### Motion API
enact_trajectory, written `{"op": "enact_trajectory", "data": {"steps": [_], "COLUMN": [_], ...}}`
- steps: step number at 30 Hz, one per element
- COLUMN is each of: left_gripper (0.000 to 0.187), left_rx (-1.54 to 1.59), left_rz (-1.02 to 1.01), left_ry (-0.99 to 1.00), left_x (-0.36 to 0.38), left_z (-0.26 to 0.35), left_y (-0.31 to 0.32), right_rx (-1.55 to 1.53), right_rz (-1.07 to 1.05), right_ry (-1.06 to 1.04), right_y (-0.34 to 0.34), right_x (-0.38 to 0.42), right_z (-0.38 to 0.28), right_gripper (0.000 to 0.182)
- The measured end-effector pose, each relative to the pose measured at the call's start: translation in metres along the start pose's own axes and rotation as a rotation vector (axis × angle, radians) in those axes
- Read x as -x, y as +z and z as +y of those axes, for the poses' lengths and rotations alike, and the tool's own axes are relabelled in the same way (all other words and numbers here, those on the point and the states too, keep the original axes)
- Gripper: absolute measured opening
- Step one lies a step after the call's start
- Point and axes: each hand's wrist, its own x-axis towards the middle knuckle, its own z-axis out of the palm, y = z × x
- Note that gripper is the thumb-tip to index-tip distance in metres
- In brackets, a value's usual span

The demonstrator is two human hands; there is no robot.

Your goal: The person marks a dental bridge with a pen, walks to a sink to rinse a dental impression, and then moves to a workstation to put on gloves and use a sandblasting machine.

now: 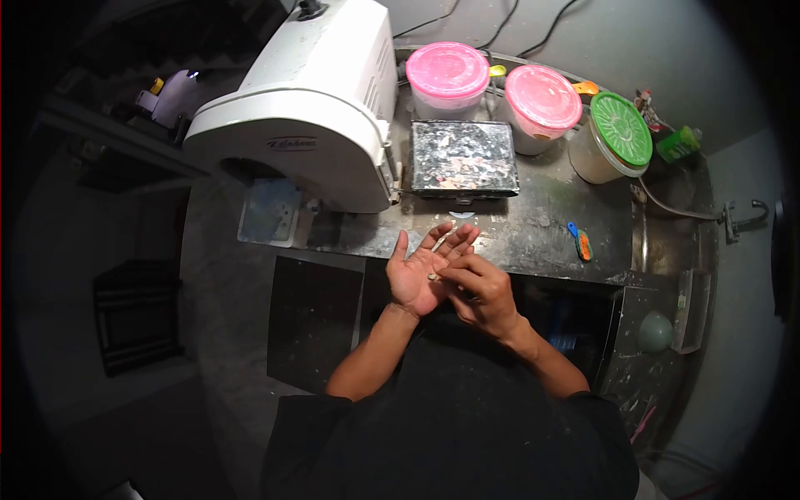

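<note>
My left hand [412, 279] is turned palm up with its fingers spread, in front of the bench's front edge. A tiny pale object [432, 277] lies on that palm. Over the palm, my right hand [479, 292] has its fingers pinched together beside the tiny object; whatever is between the fingertips is too small to make out. A thin pale stick-like thing [437, 243] shows near the left fingers. Just beyond both hands stands a black box [464, 157] with pale smears on its lid.
A large white machine [287, 133] stands at the left. Behind are two pink-lidded tubs [447, 70] and a green-lidded tub [621, 129]. An orange and blue brush [583, 245] lies on the dark bench [533, 225]. A tap [737, 217] is at the right.
</note>
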Motion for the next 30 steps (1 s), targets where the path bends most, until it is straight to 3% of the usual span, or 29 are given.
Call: {"op": "enact_trajectory", "data": {"steps": [5,12,18,30], "left_gripper": [0.078,0.074,0.072,0.065], "left_rx": [-0.09,-0.018,0.011,-0.076], "left_rz": [0.045,0.189,0.359,0.382], "left_ry": [0.08,0.262,0.539,0.878], "left_x": [0.027,0.119,0.219,0.341], "left_z": [0.019,0.068,0.137,0.291], "left_y": [0.004,-0.014,-0.019,-0.02], "right_rx": [0.084,0.053,-0.139,-0.32], "right_rz": [-0.207,-0.532,-0.63,-0.8], "right_ry": [-0.072,-0.064,-0.26,-0.379], "right_y": [0.038,0.125,0.235,0.42], "right_x": [-0.01,-0.016,-0.024,-0.084], "right_z": [-0.002,-0.039,-0.083,-0.176], "right_gripper": [0.029,0.029,0.028,0.028]}}
